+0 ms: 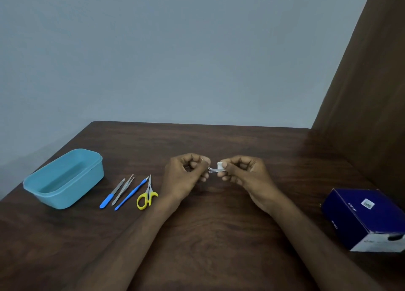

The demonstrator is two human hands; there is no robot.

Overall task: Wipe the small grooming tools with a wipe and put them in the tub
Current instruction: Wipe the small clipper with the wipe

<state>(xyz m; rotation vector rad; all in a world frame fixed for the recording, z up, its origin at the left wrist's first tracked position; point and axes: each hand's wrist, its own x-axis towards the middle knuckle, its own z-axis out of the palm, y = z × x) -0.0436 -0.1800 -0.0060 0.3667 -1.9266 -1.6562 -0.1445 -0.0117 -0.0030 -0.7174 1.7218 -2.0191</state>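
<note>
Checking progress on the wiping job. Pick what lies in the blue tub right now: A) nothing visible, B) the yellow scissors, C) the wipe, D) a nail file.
A: the tub shows only its bare inside, while the scissors and other tools lie on the table beside it.

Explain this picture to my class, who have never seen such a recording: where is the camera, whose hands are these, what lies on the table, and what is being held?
There is no machine here. One camera sits on a person's head and looks down, so both hands are that person's own. The left hand pinches a small silver metal grooming tool, probably a nail clipper. The right hand pinches a small white wipe against the tool's tip.

On the dark brown wooden table, at the left, stands an open light blue plastic tub; nothing shows in it. Beside it lie a blue-handled nail file, silver tweezers, a thin blue-handled tool and yellow-handled scissors. At the right lies a dark blue cardboard box.
</note>
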